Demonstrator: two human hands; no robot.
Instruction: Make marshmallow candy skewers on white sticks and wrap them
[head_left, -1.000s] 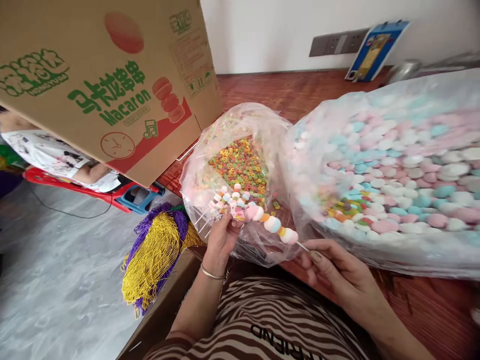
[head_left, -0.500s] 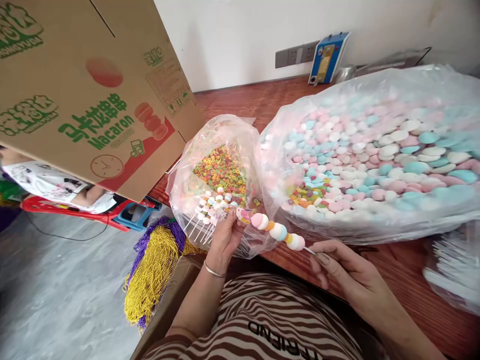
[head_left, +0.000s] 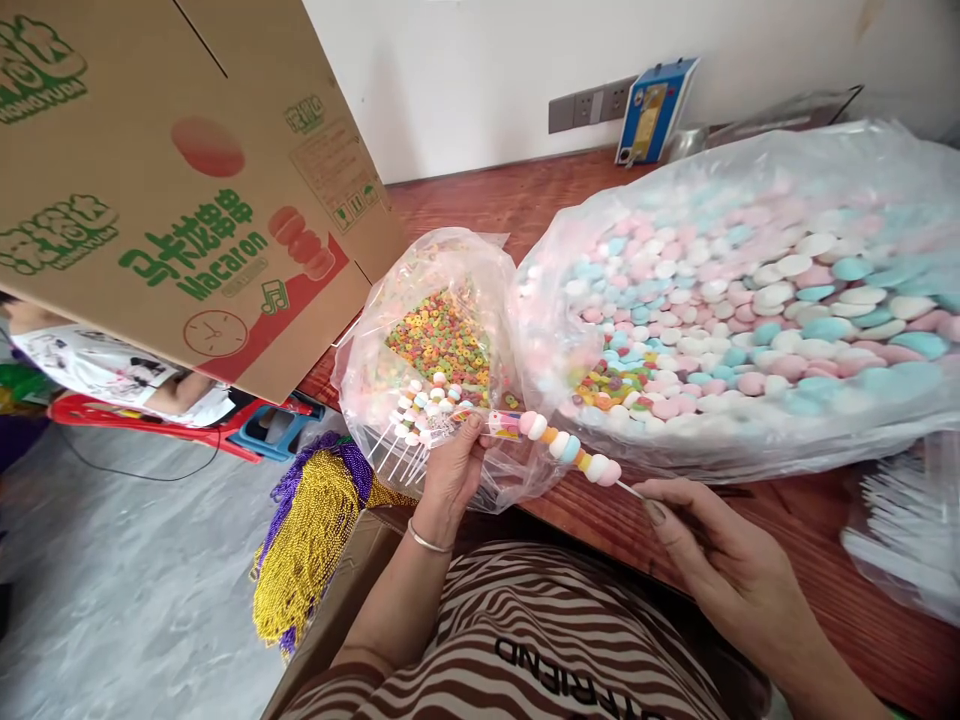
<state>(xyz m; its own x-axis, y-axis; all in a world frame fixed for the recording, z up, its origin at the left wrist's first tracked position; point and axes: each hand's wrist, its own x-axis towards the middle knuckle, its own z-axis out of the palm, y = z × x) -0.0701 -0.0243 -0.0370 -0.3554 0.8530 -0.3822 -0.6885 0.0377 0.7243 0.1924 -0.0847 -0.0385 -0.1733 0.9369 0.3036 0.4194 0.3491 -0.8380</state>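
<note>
The candy skewer [head_left: 570, 448] lay slanted between both hands, its bare stick end pinched in the right hand [head_left: 720, 560] fingers, its far tip at the left hand [head_left: 450, 470], which gripped a bunch of finished skewers [head_left: 424, 410]. Behind stood the ring-candy bag [head_left: 442, 330], and to the right the marshmallow bag [head_left: 750, 300] on the bench [head_left: 510, 200].

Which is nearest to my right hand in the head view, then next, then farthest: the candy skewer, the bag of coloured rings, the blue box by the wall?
1. Candy skewer: its stick end sits in the right hand.
2. Bag of coloured rings: to the left, on the table.
3. Blue box: at the back, leaning on the wall.
</note>
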